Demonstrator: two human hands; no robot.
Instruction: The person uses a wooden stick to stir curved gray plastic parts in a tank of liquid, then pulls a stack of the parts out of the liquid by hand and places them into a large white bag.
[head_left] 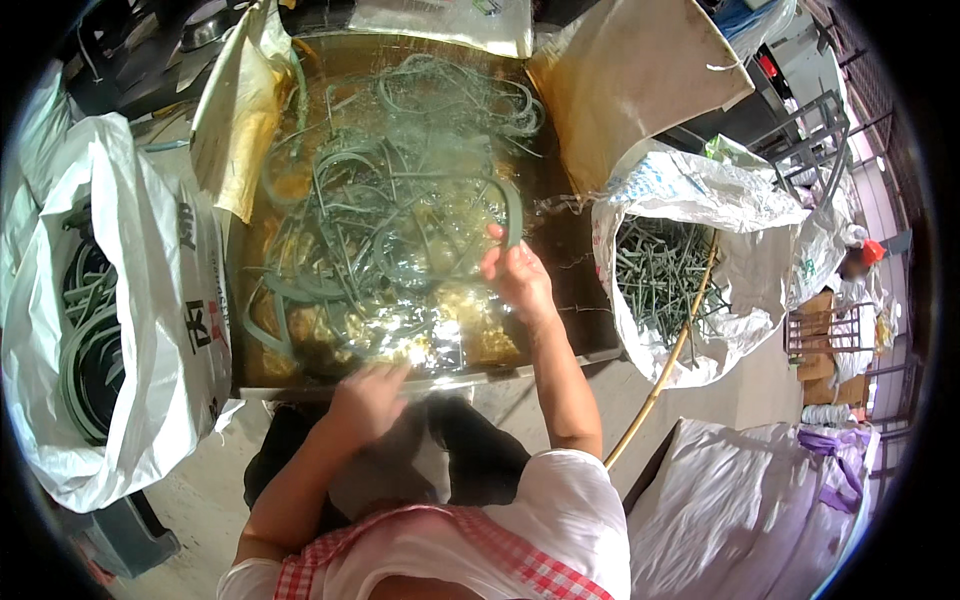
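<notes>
A loose tangle of long grey-green flat strips (350,205) lies across a glossy, brightly lit brown work surface (575,290) in front of me. My right hand (520,278) is closed on one green strip (514,215) at the right side of the tangle; that strip bends over and runs back left into the pile. Low at the near edge, my left hand (370,400) is smeared by motion, so its fingers cannot be made out. Farther back on the surface, more thin curled strips (440,90) lie in loops.
At left stands a white woven sack (180,330) holding coiled green strips. On the right, an open white sack (740,345) contains many short green pieces, with a bamboo stick (660,385) leaning in it. Stained upright boards (640,85) flank the surface. A pale sheet-covered bundle (730,500) sits lower right.
</notes>
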